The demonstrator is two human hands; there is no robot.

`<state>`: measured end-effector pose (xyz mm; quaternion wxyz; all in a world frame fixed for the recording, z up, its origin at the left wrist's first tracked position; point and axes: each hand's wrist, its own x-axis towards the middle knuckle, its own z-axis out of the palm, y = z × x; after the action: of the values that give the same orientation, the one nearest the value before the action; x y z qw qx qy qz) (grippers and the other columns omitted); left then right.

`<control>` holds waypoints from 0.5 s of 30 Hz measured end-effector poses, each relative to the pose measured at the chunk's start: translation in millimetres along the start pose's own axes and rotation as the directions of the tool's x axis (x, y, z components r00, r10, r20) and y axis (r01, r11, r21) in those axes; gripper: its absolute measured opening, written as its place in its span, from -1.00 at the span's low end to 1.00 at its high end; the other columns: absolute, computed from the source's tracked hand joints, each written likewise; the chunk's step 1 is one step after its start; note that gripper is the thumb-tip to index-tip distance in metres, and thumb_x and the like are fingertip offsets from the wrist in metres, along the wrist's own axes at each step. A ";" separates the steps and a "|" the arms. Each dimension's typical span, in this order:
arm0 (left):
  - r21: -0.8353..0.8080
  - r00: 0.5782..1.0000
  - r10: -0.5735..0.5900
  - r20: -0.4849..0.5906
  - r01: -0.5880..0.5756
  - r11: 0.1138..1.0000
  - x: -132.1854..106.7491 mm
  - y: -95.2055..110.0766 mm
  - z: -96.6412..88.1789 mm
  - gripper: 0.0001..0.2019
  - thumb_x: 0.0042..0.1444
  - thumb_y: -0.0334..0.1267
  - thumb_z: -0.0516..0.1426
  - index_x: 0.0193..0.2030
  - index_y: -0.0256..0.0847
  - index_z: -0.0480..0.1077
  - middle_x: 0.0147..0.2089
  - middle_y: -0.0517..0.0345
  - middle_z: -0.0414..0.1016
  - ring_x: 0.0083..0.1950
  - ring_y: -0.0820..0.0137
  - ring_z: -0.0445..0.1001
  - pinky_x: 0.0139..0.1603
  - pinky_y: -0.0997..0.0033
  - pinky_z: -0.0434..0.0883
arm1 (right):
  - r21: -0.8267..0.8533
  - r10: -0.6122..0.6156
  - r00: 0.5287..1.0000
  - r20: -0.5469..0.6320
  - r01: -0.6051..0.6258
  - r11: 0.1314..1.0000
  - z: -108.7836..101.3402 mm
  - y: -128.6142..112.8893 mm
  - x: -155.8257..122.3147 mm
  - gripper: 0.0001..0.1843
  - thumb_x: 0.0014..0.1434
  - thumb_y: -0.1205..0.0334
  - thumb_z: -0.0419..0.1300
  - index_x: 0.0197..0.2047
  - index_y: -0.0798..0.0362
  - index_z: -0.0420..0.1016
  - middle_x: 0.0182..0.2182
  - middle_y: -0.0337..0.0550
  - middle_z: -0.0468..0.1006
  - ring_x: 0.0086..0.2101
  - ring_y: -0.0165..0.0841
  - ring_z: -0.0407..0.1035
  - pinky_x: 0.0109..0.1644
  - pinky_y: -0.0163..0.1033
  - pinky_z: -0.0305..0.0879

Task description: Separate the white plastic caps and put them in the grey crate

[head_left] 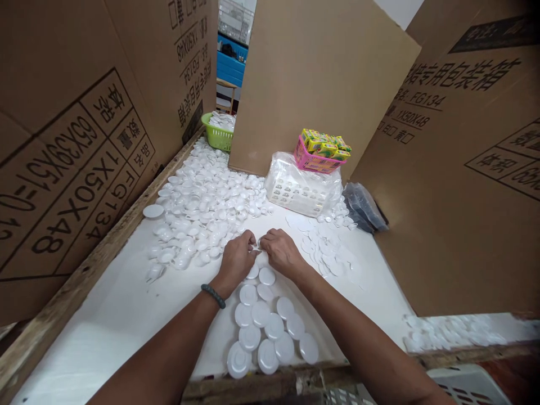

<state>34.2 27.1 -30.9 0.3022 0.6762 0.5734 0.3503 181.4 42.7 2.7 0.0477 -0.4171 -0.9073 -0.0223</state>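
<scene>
My left hand [238,257] and my right hand [282,251] meet over the middle of the white table. Both have their fingers pinched together, tip to tip, around a small white plastic piece [258,246]. The fingers cover most of it, so its exact shape is hidden. Right below the hands, several round white plastic discs [260,314] lie in loose rows toward the table's front edge. To the left spreads a big heap of small white plastic cup-like parts [202,208]. Thin flat white discs [324,250] are scattered right of my right hand.
Tall cardboard boxes [160,84] wall in the sides and back. A pink basket of small yellow boxes [323,147] rests on a clear plastic-wrapped pack [301,188]. A green basket [217,136] stands at the back left. A dark plastic bag [365,208] leans at the right.
</scene>
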 end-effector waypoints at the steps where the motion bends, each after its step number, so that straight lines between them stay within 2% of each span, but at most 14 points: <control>1: -0.004 1.000 0.004 0.002 -0.004 1.000 -0.1 -0.4 0.0 -0.84 -0.08 -0.41 0.14 -0.33 -0.16 0.27 -0.43 0.23 0.41 -0.36 0.41 0.41 -0.35 0.48 0.24 | -0.004 0.005 1.000 0.007 -0.005 1.000 0.1 -0.7 0.4 -0.78 0.08 0.48 0.02 -0.47 0.09 0.42 -0.46 -0.09 0.48 -0.32 -0.29 0.25 -0.23 -0.21 0.07; 4: -0.036 1.000 0.000 0.008 0.000 0.999 -1.1 -0.9 -1.8 -0.83 -0.07 -0.40 0.13 -0.29 -0.16 0.28 -0.39 0.22 0.43 -0.34 0.40 0.42 -0.34 0.48 0.27 | 0.068 0.050 0.999 -0.020 -0.048 0.996 0.4 -1.2 -0.5 -0.79 0.10 0.45 0.04 -0.49 0.08 0.43 -0.45 -0.10 0.49 -0.30 -0.30 0.27 -0.22 -0.23 0.09; 6: -0.082 1.000 -0.002 0.019 0.004 0.997 -1.7 -0.2 -5.1 -0.80 -0.07 -0.39 0.13 -0.24 -0.16 0.29 -0.36 0.20 0.45 -0.32 0.40 0.43 -0.30 0.46 0.29 | 0.246 0.182 0.980 -0.075 -0.158 0.956 0.9 -0.5 -3.7 -0.78 0.13 0.36 0.07 -0.50 0.07 0.45 -0.46 -0.13 0.50 -0.30 -0.32 0.30 -0.22 -0.25 0.13; 7: -0.121 1.000 -0.003 0.029 0.006 0.993 -1.8 0.4 -7.2 -0.78 -0.07 -0.39 0.13 -0.22 -0.16 0.30 -0.33 0.19 0.46 -0.30 0.40 0.43 -0.27 0.45 0.30 | 0.382 0.285 0.955 -0.079 -0.236 0.894 1.4 0.0 -5.9 -0.78 0.14 0.30 0.08 -0.49 0.06 0.46 -0.47 -0.15 0.51 -0.31 -0.33 0.31 -0.24 -0.27 0.15; 8: -0.175 0.999 -0.001 0.041 0.008 0.984 -1.7 1.3 -9.4 -0.77 -0.07 -0.37 0.13 -0.20 -0.15 0.32 -0.30 0.18 0.47 -0.29 0.41 0.43 -0.25 0.45 0.32 | 0.531 0.395 0.917 -0.051 -0.310 0.788 2.1 0.2 -8.3 -0.79 0.14 0.23 0.10 -0.47 0.07 0.48 -0.48 -0.17 0.51 -0.34 -0.34 0.32 -0.28 -0.28 0.16; 10: -0.309 0.998 -0.006 0.065 0.026 0.951 -0.6 2.8 -13.2 -0.77 -0.07 -0.33 0.14 -0.20 -0.16 0.34 -0.23 0.15 0.48 -0.27 0.42 0.43 -0.22 0.45 0.34 | 0.778 0.545 0.834 0.083 -0.396 0.488 4.3 -0.4 -13.2 -0.75 0.11 0.08 0.14 -0.41 0.09 0.49 -0.48 -0.20 0.50 -0.42 -0.38 0.33 -0.35 -0.31 0.18; 12: -0.419 0.996 -0.035 0.082 0.066 0.906 1.0 3.7 -15.1 -0.80 -0.09 -0.27 0.17 -0.26 -0.20 0.37 -0.23 0.13 0.49 -0.27 0.42 0.44 -0.22 0.46 0.35 | 0.890 0.577 0.789 0.213 -0.401 0.220 7.6 -2.6 -16.6 -0.67 0.05 -0.01 0.17 -0.38 0.12 0.48 -0.51 -0.21 0.48 -0.48 -0.43 0.30 -0.40 -0.34 0.17; 13: -0.450 0.994 -0.055 0.091 0.090 0.888 1.8 3.8 -15.1 -0.81 -0.10 -0.25 0.18 -0.30 -0.21 0.38 -0.27 0.13 0.49 -0.28 0.42 0.44 -0.23 0.46 0.36 | 0.912 0.576 0.779 0.248 -0.389 0.133 9.5 -4.2 -17.5 -0.65 0.01 -0.03 0.19 -0.39 0.14 0.47 -0.53 -0.22 0.47 -0.50 -0.45 0.28 -0.41 -0.35 0.17; 15: -0.481 0.990 -0.080 0.113 0.125 0.868 2.6 3.4 -13.9 -0.80 -0.13 -0.21 0.20 -0.35 -0.24 0.38 -0.37 0.16 0.47 -0.32 0.42 0.43 -0.30 0.48 0.35 | 0.931 0.582 0.764 0.279 -0.364 0.033 12.8 -7.6 -18.2 -0.65 -0.04 -0.02 0.23 -0.41 0.15 0.46 -0.55 -0.23 0.45 -0.53 -0.48 0.25 -0.42 -0.36 0.18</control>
<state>25.0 29.2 -19.9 0.5060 0.5618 0.4879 0.4362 186.5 25.1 -12.0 0.3772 -0.5675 -0.5178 0.5173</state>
